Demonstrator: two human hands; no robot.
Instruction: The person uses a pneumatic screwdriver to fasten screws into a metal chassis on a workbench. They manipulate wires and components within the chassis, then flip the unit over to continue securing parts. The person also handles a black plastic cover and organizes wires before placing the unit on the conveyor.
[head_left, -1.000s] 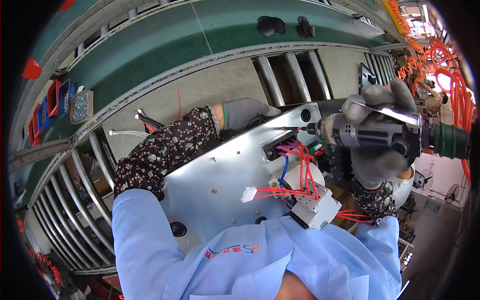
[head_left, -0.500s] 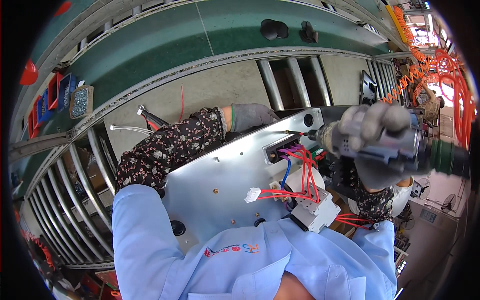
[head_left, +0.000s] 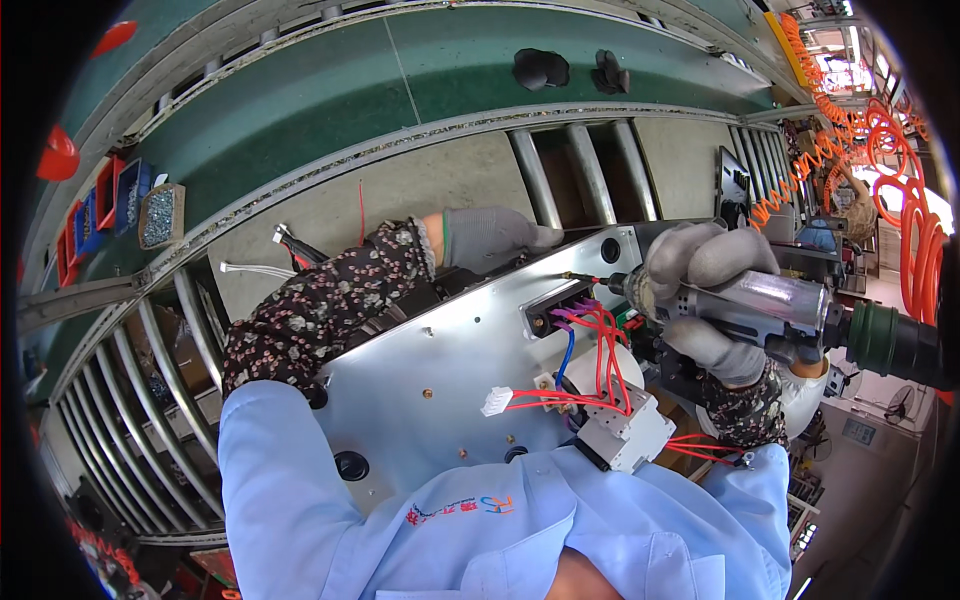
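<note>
A tilted silver metal panel [head_left: 400, 350] leans in front of me. My left hand [head_left: 490, 238], in a grey glove, is closed at its far edge, with some fingertips hidden behind it. My gloved right hand [head_left: 700, 260] is wrapped around a power screwdriver [head_left: 770, 305]. Its thin bit reaches left to the panel's upper right, at or very near the surface. Below the bit, a black terminal block [head_left: 550, 312] carries purple, red and blue wires. A pale grey circuit breaker [head_left: 625, 430] hangs near my chest, and red wires end in a white connector [head_left: 496, 401].
Roller conveyors [head_left: 150, 380] run at the left and beyond the panel. Bins of small fasteners [head_left: 160, 215] stand at the far left. Two dark pads [head_left: 541, 69] lie on the green surface [head_left: 300, 105]. Orange coiled hoses [head_left: 905, 230] hang at the right.
The power screwdriver and my right hand, blurred earlier, now show sharply and sit slightly lower. My left hand stays at the panel's far edge. The whole view has shifted slightly.
</note>
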